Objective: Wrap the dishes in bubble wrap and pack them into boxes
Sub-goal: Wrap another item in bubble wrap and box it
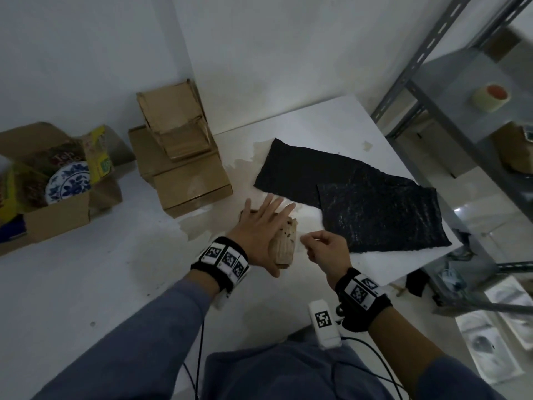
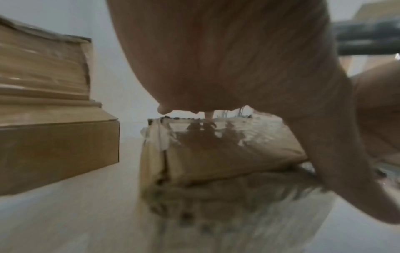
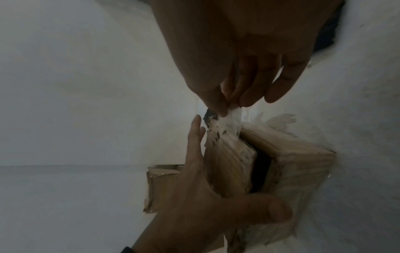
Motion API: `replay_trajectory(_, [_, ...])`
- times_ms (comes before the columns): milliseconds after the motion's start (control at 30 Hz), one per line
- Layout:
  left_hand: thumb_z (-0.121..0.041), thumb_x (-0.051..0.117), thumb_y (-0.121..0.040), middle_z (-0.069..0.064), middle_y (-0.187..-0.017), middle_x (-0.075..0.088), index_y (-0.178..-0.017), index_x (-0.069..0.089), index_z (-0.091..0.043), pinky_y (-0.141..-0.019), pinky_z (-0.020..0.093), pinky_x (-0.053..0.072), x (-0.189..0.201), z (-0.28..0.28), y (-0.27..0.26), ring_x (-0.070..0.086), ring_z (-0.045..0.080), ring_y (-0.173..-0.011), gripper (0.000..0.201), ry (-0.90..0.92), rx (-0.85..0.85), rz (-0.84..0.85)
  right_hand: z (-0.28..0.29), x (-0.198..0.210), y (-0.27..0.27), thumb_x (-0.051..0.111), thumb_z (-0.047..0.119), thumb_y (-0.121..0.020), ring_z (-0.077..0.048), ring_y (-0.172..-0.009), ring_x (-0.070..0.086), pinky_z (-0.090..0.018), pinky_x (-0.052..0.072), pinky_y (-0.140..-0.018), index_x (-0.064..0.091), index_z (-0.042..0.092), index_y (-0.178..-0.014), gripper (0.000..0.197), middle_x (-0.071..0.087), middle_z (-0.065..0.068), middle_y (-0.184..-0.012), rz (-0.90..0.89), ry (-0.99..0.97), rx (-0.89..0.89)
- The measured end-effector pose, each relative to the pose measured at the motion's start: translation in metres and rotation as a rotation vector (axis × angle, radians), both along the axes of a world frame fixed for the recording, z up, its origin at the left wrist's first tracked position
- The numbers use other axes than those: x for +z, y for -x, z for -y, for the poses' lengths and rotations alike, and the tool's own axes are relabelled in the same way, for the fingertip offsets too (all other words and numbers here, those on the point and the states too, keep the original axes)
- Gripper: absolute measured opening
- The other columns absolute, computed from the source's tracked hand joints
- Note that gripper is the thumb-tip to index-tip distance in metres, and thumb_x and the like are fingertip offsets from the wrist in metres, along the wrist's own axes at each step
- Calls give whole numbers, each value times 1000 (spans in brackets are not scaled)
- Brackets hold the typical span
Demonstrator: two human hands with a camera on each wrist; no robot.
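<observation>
Left grip: my left hand [image 1: 261, 226] lies flat, fingers straight and spread, pressing down on the small taped box [image 1: 284, 246]; in the right wrist view its thumb [image 3: 268, 211] runs along the near side of the box.
Right grip: my right hand [image 1: 326, 249] has thumb and fingertips [image 3: 218, 106] pinched together on a strip of clear tape [image 3: 232, 118] that rises from the top edge of the box.
Small taped box: brown cardboard, glossy with tape, sitting on the white counter [image 1: 101, 284] right in front of me.
Bubble wrap: two black sheets [image 1: 360, 197] lie flat and overlapping on the counter, just beyond my right hand.
Stacked boxes: closed brown cartons [image 1: 184, 163] stand piled to the left of the small box, apart from it.
Open box: far left, flaps up, with a blue-and-white patterned plate [image 1: 69, 181] inside.
Shelf: a grey metal rack [image 1: 432, 82] on the right holds a roll of tape [image 1: 490, 98].
</observation>
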State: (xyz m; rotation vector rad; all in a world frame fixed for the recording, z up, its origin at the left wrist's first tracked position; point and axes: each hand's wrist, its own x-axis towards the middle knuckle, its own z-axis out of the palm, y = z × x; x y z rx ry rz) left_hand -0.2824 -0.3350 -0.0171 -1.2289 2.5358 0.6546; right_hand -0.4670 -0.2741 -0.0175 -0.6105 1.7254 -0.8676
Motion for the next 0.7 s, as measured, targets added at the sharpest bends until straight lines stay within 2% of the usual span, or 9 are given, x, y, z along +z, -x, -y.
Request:
replay_trajectory(67, [-80,73,-49,2,-164,-11,-152,-21,-28,-117,64,-5,-3,6,1,-14,26,-151,149,7,-55,69,0,-5,2,72,7,-85,-14,-55,50,-25,46,-55,66,5,-77,10,57,-6,-62,36,-32,-10])
replay_trajectory(100, [-81,72,-50,2,-163,-1,-153,-16,-26,-118,62,1,-4,6,1,-3,27,-151,147,11,-63,81,1,-7,3,71,7,-86,-13,-55,49,-25,45,-55,66,5,-78,10,57,-6,-63,56,-51,-15])
replay_trajectory(167, [-82,68,-50,5,-154,19,-155,-2,-23,-114,54,16,-6,5,1,22,28,-141,139,55,-72,72,2,-13,5,70,7,-87,-13,-56,50,-26,46,-57,65,6,-80,9,57,-5,-64,81,-82,-13])
replay_trajectory(233, [-83,63,-49,2,-142,28,-153,10,-22,-107,49,25,-9,0,-1,33,26,-128,132,105,-60,43,3,-19,7,69,8,-88,-13,-57,50,-26,46,-58,65,6,-80,9,57,-5,-64,96,-90,-9])
replay_trajectory(367, [-83,59,-48,2,-135,32,-149,20,-21,-101,45,27,-13,-4,-1,37,25,-118,125,139,-21,12,5,-27,6,68,7,-89,-13,-58,49,-26,45,-59,66,6,-79,10,56,-4,-64,114,-74,-37])
replay_trajectory(533, [-83,55,-50,3,-135,34,-148,23,-21,-100,46,29,-11,-7,1,38,25,-118,119,174,4,-4,7,-37,1,67,9,-90,-13,-57,48,-25,44,-57,65,7,-78,12,55,-5,-63,124,-72,-50])
replay_trajectory(700, [-82,55,-51,2,-135,36,-147,26,-22,-102,49,30,-11,-14,2,39,25,-118,118,190,85,-38,4,-49,-9,62,14,-95,-17,-69,54,-30,48,-69,65,10,-84,12,59,-6,-73,284,-81,-60])
